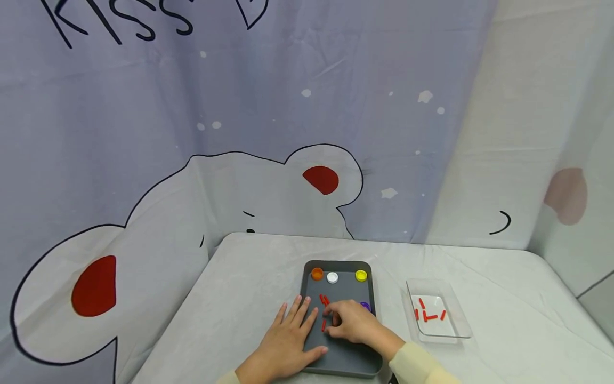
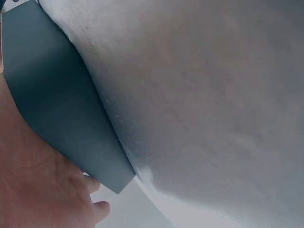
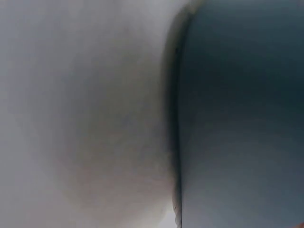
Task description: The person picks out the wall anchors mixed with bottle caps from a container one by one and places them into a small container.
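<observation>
A dark grey tray lies on the white-covered table, and its edge also shows in both wrist views. My left hand rests flat over the tray's left edge with fingers spread; in the left wrist view part of this hand is seen beside the tray. Over the tray's middle, my right hand has its thumb and index finger curled at the two ends of a small red stick. More red sticks lie just above its fingertips. A purple cap is partly hidden behind the right hand.
Along the tray's far end sit an orange cap, a white cap and a yellow cap. To the right of the tray stands a clear plastic box with several red sticks inside. A printed curtain hangs behind the table.
</observation>
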{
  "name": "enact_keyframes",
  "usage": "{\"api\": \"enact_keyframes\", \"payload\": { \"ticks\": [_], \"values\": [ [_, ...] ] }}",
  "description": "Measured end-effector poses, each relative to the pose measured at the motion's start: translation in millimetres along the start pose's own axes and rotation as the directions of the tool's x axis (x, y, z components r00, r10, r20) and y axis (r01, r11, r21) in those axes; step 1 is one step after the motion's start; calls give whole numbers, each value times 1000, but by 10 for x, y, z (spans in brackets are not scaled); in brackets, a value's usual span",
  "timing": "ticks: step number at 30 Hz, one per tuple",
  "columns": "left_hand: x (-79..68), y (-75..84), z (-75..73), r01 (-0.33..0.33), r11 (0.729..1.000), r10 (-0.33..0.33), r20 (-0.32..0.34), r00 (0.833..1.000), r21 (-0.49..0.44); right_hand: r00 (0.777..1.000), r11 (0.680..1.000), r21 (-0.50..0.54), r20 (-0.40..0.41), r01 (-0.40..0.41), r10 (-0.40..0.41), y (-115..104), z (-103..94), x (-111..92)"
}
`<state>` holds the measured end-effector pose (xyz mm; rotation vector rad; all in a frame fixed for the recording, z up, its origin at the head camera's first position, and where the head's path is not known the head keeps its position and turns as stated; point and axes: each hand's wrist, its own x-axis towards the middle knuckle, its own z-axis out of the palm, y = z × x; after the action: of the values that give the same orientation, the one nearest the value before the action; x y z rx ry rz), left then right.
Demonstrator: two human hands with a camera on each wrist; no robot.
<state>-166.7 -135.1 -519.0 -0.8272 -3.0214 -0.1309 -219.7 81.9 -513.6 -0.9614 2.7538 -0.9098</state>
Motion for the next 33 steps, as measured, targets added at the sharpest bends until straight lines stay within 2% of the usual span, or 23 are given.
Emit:
{"api": "enact_keyframes", "payload": {
  "ticks": [6,14,22,33],
  "values": [
    [1,20,-45,20,1000,-20,37,999,20,1000,999,-45,0,-16,16,-4,26,28],
    [-4,30,-48,11,1000,-11,15,1000,23,999,998,-61,-11,-31,30,-2,42,42],
    [-2,31,-45,19,999,-19,22,1000,30,999,996,-75,-19,-47,46,-31,44,47],
    [1,34,-52,19,1000,-20,21,1000,21,999,996,-85,-31,-21,18,-50,42,42]
  ]
}}
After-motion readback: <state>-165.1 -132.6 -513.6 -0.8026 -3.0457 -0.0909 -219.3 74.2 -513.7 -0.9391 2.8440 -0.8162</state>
